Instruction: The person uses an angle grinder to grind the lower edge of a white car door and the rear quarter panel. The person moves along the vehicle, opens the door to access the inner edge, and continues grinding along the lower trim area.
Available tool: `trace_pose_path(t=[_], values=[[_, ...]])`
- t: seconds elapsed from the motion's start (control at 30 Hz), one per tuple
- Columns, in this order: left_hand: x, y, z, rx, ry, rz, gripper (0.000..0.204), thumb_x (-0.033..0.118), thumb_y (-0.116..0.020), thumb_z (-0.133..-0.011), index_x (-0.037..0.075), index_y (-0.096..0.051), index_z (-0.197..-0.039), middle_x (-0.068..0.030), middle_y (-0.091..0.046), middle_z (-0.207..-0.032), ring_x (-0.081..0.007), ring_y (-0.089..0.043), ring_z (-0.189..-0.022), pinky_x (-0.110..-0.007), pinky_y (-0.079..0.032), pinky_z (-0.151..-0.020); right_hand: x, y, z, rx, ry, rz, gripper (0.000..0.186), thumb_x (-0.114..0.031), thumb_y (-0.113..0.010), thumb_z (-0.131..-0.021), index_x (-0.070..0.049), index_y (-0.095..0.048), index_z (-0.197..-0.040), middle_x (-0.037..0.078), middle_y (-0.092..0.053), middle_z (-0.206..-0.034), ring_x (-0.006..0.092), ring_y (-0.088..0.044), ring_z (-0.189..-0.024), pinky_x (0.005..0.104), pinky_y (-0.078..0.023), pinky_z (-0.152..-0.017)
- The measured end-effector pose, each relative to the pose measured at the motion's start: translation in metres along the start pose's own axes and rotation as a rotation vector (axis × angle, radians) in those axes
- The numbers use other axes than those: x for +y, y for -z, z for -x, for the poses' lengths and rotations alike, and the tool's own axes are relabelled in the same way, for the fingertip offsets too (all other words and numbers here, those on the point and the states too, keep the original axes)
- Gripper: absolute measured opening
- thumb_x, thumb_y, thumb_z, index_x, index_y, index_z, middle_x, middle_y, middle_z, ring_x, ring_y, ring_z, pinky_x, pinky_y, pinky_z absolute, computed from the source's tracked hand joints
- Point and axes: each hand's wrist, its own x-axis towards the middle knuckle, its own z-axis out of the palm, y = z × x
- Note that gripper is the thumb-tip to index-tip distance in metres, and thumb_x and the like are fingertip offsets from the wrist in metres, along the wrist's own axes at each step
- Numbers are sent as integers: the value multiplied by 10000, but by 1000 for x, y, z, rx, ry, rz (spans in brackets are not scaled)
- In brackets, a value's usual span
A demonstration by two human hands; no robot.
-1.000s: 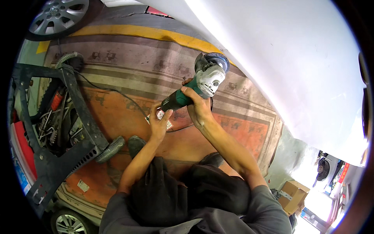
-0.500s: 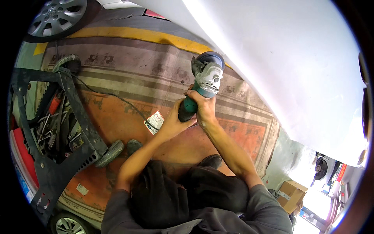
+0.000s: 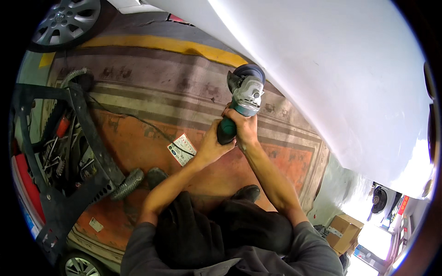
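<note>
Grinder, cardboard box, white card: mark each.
Grinder (image 3: 247,97): head view, on its pale front housing.
Cardboard box (image 3: 346,232): head view, on a brown side.
White card (image 3: 183,143): head view, on its printed face.

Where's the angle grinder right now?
Head view, upper middle: the angle grinder is held in the left hand and right hand, left of the white panel.

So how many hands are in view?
2: the left hand on the rear of the angle grinder, the right hand farther forward, behind its gear head. Some fingers are hidden.
</note>
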Motion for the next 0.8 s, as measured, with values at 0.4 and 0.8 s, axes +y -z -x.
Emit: trace_pose_path(t=[0.4,0.8], values=[[-5,-4,0,-11,35,-37,723,316,-911,-839,39,-527,-1385,-251,-713,-1230,-461,-717,-1141,-529,-565,-945,-4,1,-2,-9,11,33,206,-32,-796,-848,-8,-711,-1033,52,-718,-968,166,-678,-864,323,-552,-796],[12,-9,2,-20,69,-4,710,282,-897,-854,32,-502,-1389,-276,-704,-1205,-478,-707,-1142,-531,-558,-935,-7,7,1,-18,33,60,193,-8,-749,-870,25,-692,-1052,98,-719,-950,204,-698,-857,347,-573,-805]])
